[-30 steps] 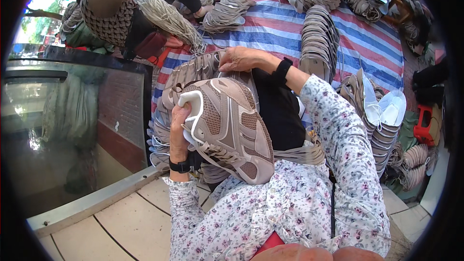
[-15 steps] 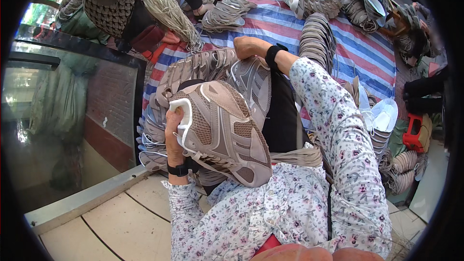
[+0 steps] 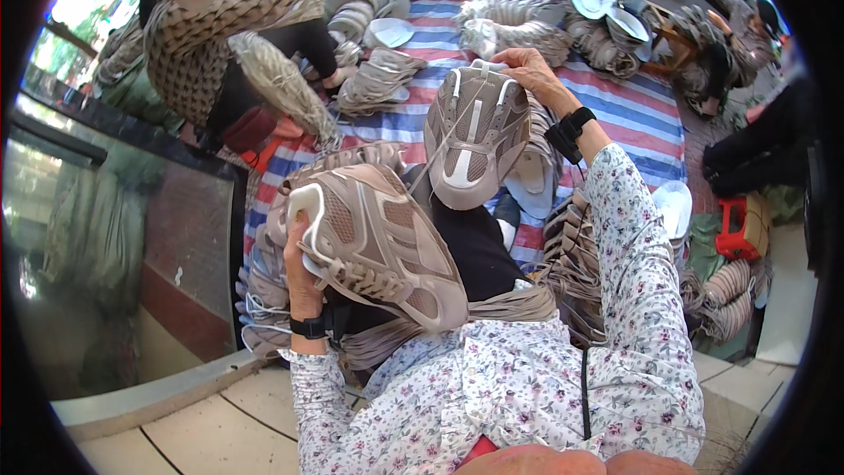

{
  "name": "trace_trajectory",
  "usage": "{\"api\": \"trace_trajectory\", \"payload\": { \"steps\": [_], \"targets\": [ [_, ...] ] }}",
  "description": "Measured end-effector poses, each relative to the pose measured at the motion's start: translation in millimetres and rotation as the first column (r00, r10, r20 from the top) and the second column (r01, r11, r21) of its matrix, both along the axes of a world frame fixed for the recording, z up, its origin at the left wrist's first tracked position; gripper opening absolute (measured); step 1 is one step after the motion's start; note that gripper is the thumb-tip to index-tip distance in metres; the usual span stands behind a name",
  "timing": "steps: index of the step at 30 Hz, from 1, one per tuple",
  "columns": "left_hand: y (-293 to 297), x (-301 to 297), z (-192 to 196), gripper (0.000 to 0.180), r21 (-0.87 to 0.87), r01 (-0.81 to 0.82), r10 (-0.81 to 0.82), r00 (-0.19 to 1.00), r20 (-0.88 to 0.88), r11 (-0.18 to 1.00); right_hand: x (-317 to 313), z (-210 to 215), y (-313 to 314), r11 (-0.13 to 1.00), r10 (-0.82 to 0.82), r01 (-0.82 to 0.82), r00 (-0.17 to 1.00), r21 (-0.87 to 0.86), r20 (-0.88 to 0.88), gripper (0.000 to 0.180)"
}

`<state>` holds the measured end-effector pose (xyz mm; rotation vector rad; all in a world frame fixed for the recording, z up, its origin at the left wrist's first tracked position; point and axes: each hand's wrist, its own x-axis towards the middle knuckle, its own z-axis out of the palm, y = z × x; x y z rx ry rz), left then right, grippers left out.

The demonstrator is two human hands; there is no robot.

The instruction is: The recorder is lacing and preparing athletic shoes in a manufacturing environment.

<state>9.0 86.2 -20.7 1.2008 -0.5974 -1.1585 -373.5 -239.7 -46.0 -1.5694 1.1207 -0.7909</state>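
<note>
Nearest is the wearer's flowered shirt [image 3: 501, 378], above pale floor tiles [image 3: 198, 413]. A bundle of laces [image 3: 514, 306] lies across the lap, over black trousers [image 3: 470, 237]. The left hand [image 3: 301, 271] grips the near upper [image 3: 378, 242], brown with mesh panels, by its collar; it lies slanted in front of the lap, toe to the lower right. Some of that hand's fingers are hidden. Farther out, the right hand [image 3: 532, 77] pinches the far upper [image 3: 477, 136] by its heel end, toe hanging toward the wearer. Both wrists wear black bands.

A stack of uppers [image 3: 576, 273] stands beside the right forearm; a glass door [image 3: 189, 220] is on the left, a red stool [image 3: 731, 227] on the right. Beyond, more bundled uppers [image 3: 378, 84] lie on a striped sheet [image 3: 615, 127]. A co-worker [image 3: 189, 62] sits at the upper left, another person [image 3: 752, 40] at the upper right.
</note>
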Motion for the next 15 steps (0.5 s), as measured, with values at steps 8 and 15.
{"api": "trace_trajectory", "payload": {
  "steps": [8,15],
  "targets": [
    [-43.3,-9.5,-16.7,0.040,-0.147,0.239,-0.105,0.793,0.600,0.960,-102.3,-3.8,32.7,0.989,0.145,-0.149,0.958,-0.001,-0.247,0.026],
    [-99.0,-16.2,-24.0,0.042,-0.028,0.270,-0.271,0.946,-0.181,0.962,-130.3,-17.7,87.9,0.953,0.292,-0.260,0.927,0.156,-0.235,0.029]
  ]
}}
